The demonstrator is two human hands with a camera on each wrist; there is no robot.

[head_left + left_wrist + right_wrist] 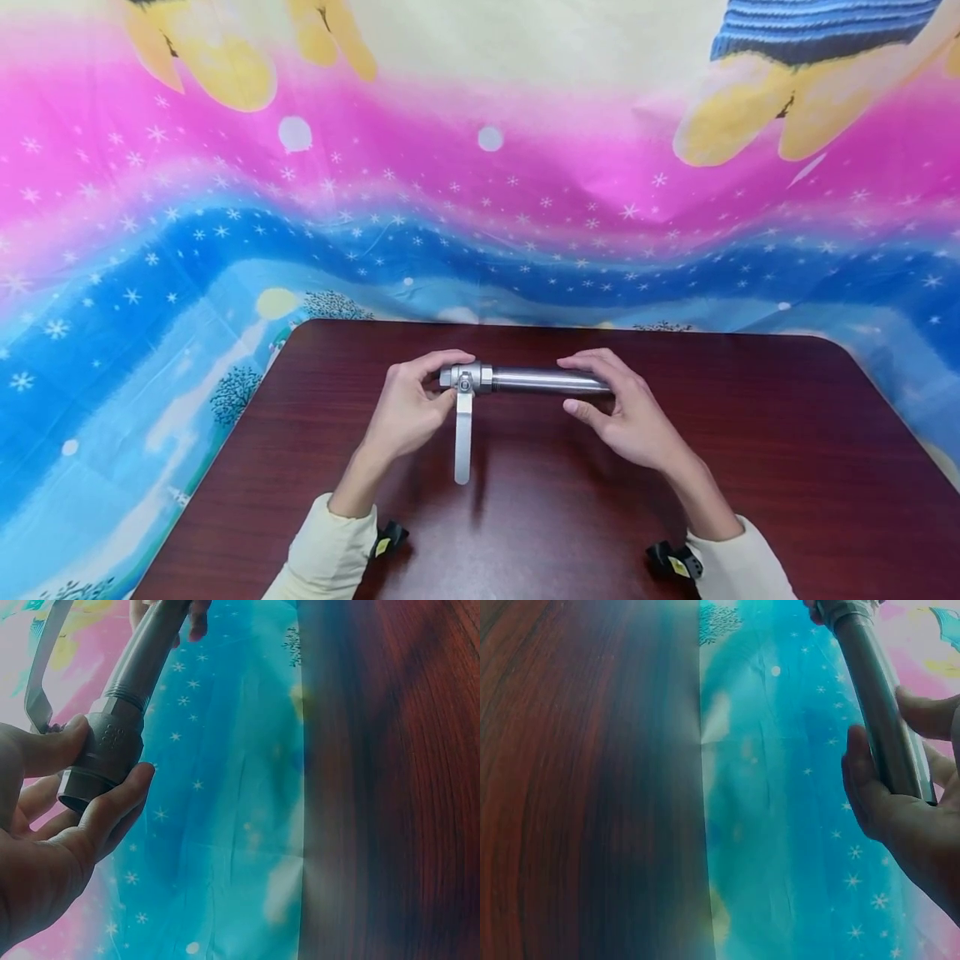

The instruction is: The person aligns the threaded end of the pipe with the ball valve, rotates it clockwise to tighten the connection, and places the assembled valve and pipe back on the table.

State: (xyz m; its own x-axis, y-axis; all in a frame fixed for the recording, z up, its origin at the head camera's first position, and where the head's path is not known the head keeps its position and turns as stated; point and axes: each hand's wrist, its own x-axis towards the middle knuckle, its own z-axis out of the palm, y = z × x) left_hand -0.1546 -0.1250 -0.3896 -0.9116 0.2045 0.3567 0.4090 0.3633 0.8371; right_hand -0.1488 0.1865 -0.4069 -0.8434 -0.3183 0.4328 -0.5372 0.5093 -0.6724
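Observation:
A metal ball valve (467, 379) with a long flat lever handle (463, 442) is in my left hand (407, 408), thumb and fingers on either side of its body. The handle points toward me. From the valve's right end extends a threaded steel pipe (547, 381), held level over the table. My right hand (637, 417) is loosely spread around the pipe's far end, with a gap between thumb and pipe in the head view. The right wrist view shows the pipe's end (907, 780) near the palm, its fingers (860, 761) beside it.
The brown wooden table (555, 525) reaches back to a colourful printed cloth (480, 208) hanging behind it. Black wrist cameras are strapped at the left sleeve (330, 542) and the right sleeve (742, 558).

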